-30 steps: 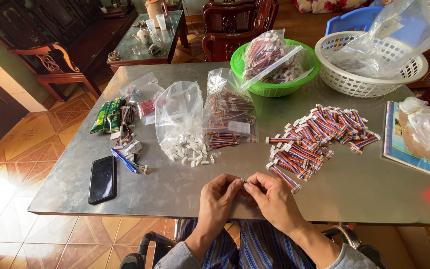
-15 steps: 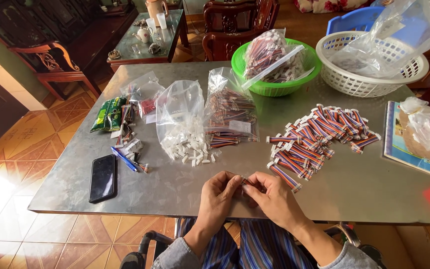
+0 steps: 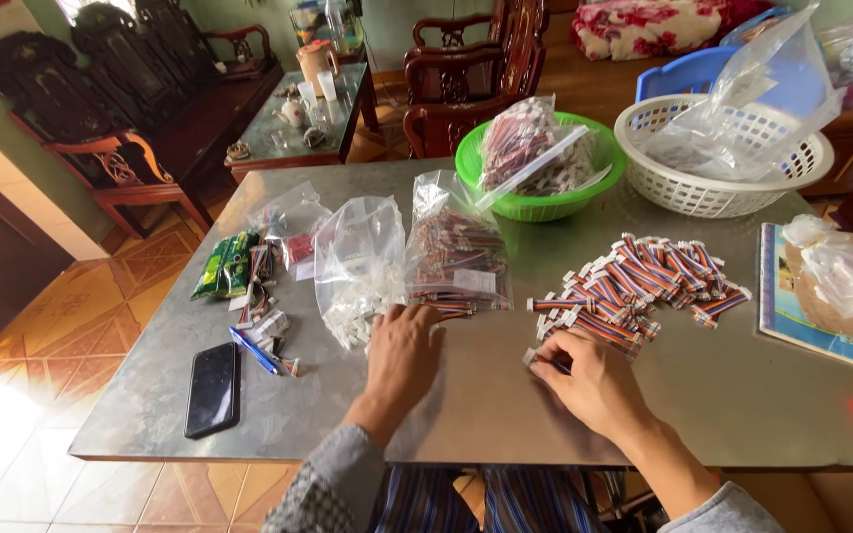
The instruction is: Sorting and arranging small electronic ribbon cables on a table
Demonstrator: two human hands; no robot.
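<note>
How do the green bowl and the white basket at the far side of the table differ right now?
The green bowl has solid walls; the white basket has slotted, open-work walls. The green bowl is smaller and sits left of the white basket. The green bowl holds a clear bag packed with striped cable pieces; the white basket holds a big, mostly empty-looking clear bag. Both are round plastic containers on the metal table, beyond both hands.

Green bowl (image 3: 545, 202), multicoloured striped cables (image 3: 644, 281)
</note>
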